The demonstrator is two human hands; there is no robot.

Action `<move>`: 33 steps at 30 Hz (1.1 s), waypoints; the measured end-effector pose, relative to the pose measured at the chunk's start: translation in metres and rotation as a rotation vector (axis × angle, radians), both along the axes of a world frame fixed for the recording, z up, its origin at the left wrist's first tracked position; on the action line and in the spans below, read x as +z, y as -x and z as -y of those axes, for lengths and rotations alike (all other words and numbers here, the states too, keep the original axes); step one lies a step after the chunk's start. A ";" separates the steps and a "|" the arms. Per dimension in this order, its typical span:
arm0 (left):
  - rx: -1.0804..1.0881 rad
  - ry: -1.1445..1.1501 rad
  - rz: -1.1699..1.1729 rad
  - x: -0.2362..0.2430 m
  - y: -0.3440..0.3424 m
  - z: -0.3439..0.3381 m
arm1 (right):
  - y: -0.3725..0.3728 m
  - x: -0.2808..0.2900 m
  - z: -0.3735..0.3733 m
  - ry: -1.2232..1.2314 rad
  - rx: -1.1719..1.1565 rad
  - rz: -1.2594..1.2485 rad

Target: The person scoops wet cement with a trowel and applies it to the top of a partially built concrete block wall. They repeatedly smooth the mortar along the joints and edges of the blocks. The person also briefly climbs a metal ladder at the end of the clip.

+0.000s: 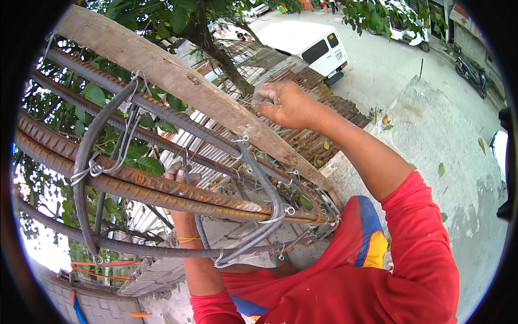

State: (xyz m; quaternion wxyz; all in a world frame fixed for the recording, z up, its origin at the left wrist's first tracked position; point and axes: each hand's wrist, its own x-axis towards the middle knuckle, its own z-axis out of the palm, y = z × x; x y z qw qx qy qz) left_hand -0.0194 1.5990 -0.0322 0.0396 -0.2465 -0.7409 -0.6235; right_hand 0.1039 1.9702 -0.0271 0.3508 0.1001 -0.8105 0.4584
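A cage of ribbed steel rebars [145, 178], some rusty, slants across the left and middle. Bent steel stirrups [83, 156] ring the bars, tied on with twisted tie wire [96, 166]. My left hand [181, 174] reaches up inside the cage, its fingers curled beside a thin upright bar; the rusty bars partly hide it, and I cannot make out what it grips. Above the wooden plank [199, 92] my right hand [278, 103] is raised with its fingers closed in a pinch. Whatever those fingers hold is too small to make out.
A rough concrete ledge [410, 124] lies to my right. Rusty corrugated roofing [324, 97] is below, beyond the plank. A white van [302, 40] stands on the street, a motorcycle [472, 73] farther right. Leafy branches [216, 48] hang close behind the cage.
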 end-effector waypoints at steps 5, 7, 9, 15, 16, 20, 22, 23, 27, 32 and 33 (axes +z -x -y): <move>-0.248 -0.249 0.051 -0.011 0.010 -0.004 | 0.003 -0.019 0.007 -0.116 -0.011 -0.171; -0.170 -0.234 0.064 -0.013 0.010 -0.004 | 0.007 -0.024 0.005 -0.129 0.007 -0.202; -0.057 -0.227 0.073 -0.014 0.008 -0.002 | 0.010 -0.029 0.003 -0.099 0.047 -0.154; 0.041 0.036 -0.041 -0.013 -0.002 0.019 | 0.024 -0.044 0.004 0.236 0.179 -0.112; 0.117 0.143 -0.116 -0.013 -0.004 0.025 | 0.028 -0.046 0.003 0.258 0.215 -0.122; 0.271 0.537 -0.631 -0.012 -0.020 0.053 | 0.041 -0.050 0.007 0.306 0.203 -0.117; 0.258 0.535 -0.748 -0.011 -0.022 0.060 | 0.041 -0.052 0.012 0.339 0.184 -0.197; 0.309 0.601 -0.775 -0.011 -0.022 0.062 | 0.039 -0.052 0.015 0.371 0.181 -0.146; 0.356 0.606 -0.774 -0.013 -0.014 0.065 | 0.026 -0.051 0.021 0.372 0.129 -0.074; 0.366 0.612 -0.635 -0.031 -0.006 0.074 | 0.022 -0.050 0.010 0.270 0.114 -0.076; 0.375 0.621 -0.575 -0.041 -0.007 0.077 | 0.024 -0.052 0.010 0.238 0.143 -0.119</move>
